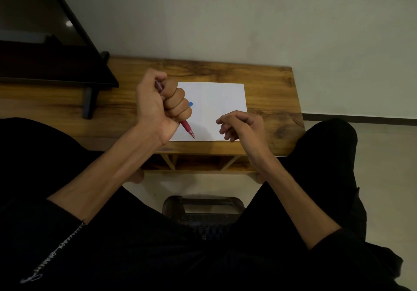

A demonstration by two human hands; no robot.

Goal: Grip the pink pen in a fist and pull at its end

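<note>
My left hand [161, 101] grips a red pen [187, 128] in a closed fist, with the tip pointing down and toward me over the near left corner of a white sheet of paper [216, 101]. A small blue thing [191, 104] peeks out beside the knuckles; what it is cannot be told. My right hand [242, 125] hovers over the paper's near right corner with fingers loosely curled, holding nothing. The paper lies flat on a low wooden table [270, 81].
A dark flat screen [45, 42] on a stand takes up the table's left end. A pale wall rises behind the table. My black-clad legs flank a dark plastic stool [203, 207] on the tiled floor, below the table's front edge.
</note>
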